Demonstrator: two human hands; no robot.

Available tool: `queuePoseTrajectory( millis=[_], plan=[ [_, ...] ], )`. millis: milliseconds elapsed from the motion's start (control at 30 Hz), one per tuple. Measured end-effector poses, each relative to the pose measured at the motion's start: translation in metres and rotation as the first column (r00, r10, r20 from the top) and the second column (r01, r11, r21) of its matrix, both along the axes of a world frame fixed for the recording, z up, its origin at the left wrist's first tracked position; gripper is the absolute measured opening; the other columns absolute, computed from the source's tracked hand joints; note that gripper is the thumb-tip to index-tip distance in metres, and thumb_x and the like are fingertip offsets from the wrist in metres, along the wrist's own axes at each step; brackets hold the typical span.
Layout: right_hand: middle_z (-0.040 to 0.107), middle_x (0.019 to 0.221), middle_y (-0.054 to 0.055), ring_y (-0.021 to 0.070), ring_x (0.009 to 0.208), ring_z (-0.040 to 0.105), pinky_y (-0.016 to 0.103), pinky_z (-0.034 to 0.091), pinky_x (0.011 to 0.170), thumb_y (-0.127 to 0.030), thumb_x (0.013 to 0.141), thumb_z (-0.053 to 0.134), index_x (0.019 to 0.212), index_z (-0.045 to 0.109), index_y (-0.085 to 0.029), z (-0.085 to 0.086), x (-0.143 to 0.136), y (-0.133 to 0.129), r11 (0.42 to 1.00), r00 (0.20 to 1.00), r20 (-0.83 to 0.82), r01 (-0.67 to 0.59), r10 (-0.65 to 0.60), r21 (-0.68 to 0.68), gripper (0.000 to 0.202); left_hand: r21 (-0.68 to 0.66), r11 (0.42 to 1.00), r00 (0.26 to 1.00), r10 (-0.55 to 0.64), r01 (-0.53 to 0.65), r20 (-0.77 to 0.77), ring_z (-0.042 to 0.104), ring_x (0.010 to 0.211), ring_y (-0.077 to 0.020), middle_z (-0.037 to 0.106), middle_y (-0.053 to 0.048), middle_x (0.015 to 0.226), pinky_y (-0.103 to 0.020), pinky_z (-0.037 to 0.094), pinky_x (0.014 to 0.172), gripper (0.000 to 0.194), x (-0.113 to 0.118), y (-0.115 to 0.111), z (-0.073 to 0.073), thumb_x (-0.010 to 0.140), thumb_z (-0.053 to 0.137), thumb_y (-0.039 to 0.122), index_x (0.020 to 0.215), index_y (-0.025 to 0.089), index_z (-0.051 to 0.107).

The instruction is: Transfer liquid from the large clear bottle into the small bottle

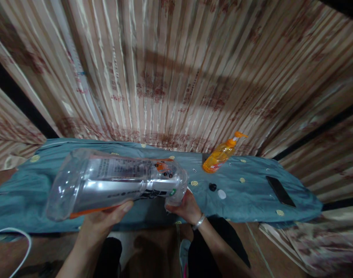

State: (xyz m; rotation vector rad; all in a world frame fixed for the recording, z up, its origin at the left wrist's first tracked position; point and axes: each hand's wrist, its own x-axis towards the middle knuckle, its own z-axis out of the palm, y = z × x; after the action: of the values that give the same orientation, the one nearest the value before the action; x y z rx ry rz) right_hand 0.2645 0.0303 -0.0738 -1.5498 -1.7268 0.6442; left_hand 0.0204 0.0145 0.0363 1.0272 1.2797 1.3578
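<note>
A large clear plastic bottle (115,181) lies sideways in the air in front of me, over the blue cloth. Its label is printed with dark text and an orange picture. From below, my left hand (107,216) grips its body, thumb along the near side and the other fingers hidden behind. At the narrower right end, my right hand (188,208) is closed around the bottle's neck area, most of its fingers out of sight. A bit of something white shows beside that hand; I cannot tell what it is.
A pump bottle of orange liquid (219,156) stands on the blue cloth (251,193). Nearer lie a small black object (212,187) and a white disc (222,194). A dark phone (280,191) rests farther right. Striped curtains (164,77) hang behind; a white cable (27,239) curves at lower left.
</note>
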Motion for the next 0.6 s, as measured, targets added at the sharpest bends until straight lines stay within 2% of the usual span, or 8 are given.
queuePoseTrajectory(
  millis=[167, 333, 500, 600],
  plan=[
    [0.07, 0.101, 0.008, 0.0282, 0.092, 0.069, 0.042, 0.055, 0.084, -0.026, 0.057, 0.08, 0.102, 0.064, -0.019, 0.0014, 0.0, -0.0007, 0.998, 0.997, -0.076, -0.031, 0.027, -0.046, 0.048, 0.04, 0.999, 0.999, -0.025, 0.024, 0.022, 0.075, 0.084, -0.0319, 0.08, -0.005, 0.081, -0.044, 0.058, 0.088, 0.055, -0.001, 0.0008, -0.0018, 0.057, 0.081, 0.035, 0.11, 0.023, 0.073],
    [0.072, 0.101, 0.007, 0.0285, 0.092, 0.07, 0.043, 0.056, 0.084, -0.025, 0.059, 0.08, 0.103, 0.064, -0.022, 0.0031, -0.0005, -0.0014, 0.998, 0.997, -0.07, -0.04, 0.036, -0.043, 0.048, 0.046, 0.999, 1.0, -0.012, 0.012, 0.014, 0.076, 0.081, -0.0297, 0.08, -0.002, 0.075, -0.04, 0.059, 0.087, 0.052, 0.0001, 0.0012, -0.001, 0.056, 0.081, 0.033, 0.107, 0.028, 0.074],
    [0.072, 0.102, 0.008, 0.0296, 0.094, 0.07, 0.043, 0.055, 0.085, -0.024, 0.058, 0.079, 0.107, 0.062, -0.02, 0.0014, 0.0002, -0.0015, 0.999, 0.996, -0.079, -0.04, 0.039, -0.018, 0.051, 0.036, 0.999, 1.0, 0.003, -0.004, 0.029, 0.076, 0.074, -0.0266, 0.08, -0.001, 0.074, -0.034, 0.062, 0.074, 0.049, 0.0002, 0.0016, -0.0035, 0.056, 0.079, 0.029, 0.105, 0.027, 0.074],
    [0.072, 0.102, 0.009, 0.0298, 0.094, 0.07, 0.043, 0.056, 0.085, -0.026, 0.059, 0.079, 0.108, 0.062, -0.021, -0.0009, 0.0009, -0.0016, 0.999, 0.997, -0.065, -0.033, 0.033, -0.011, 0.053, 0.055, 0.998, 1.0, 0.017, -0.017, 0.002, 0.076, 0.075, -0.027, 0.08, -0.001, 0.078, -0.036, 0.062, 0.077, 0.049, 0.0003, 0.0016, -0.0042, 0.055, 0.079, 0.03, 0.104, 0.028, 0.074]
  ],
)
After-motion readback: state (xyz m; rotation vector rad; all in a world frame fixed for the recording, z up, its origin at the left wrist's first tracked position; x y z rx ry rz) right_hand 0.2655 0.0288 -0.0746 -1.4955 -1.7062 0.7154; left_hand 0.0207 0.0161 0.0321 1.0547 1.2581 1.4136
